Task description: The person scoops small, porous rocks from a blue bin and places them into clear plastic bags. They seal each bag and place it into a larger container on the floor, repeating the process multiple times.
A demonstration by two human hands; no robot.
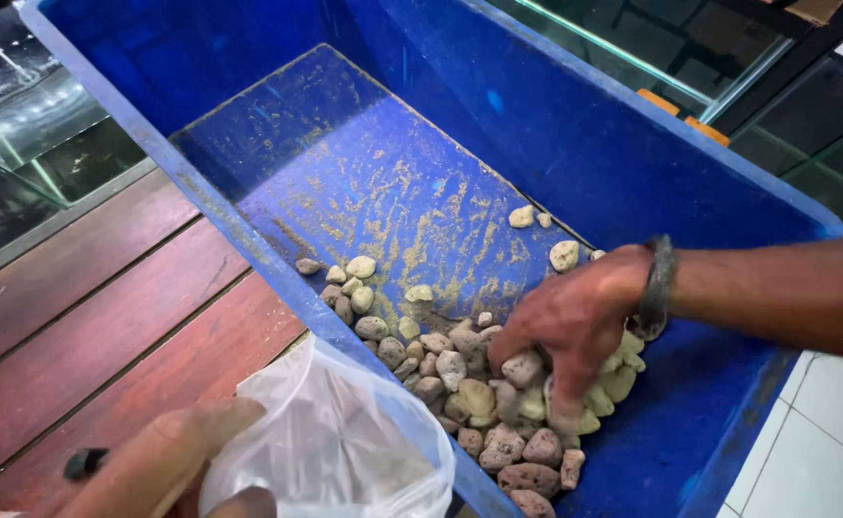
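My right hand [570,331] reaches into a big blue plastic tub [575,144] and its fingers close around small porous stones [460,384] heaped at the tub's near end. A dark band sits on that wrist. My left hand [167,460] is at the bottom left, gripping the mouth of a clear plastic bag [345,451] that rests against the tub's near rim. A few loose stones [354,278] lie further up the tub's sandy floor.
The tub rests on a reddish wooden slatted surface [86,326]. Glass tanks [38,134] stand at the far left and at the top right. White floor tiles [824,422] show at the bottom right.
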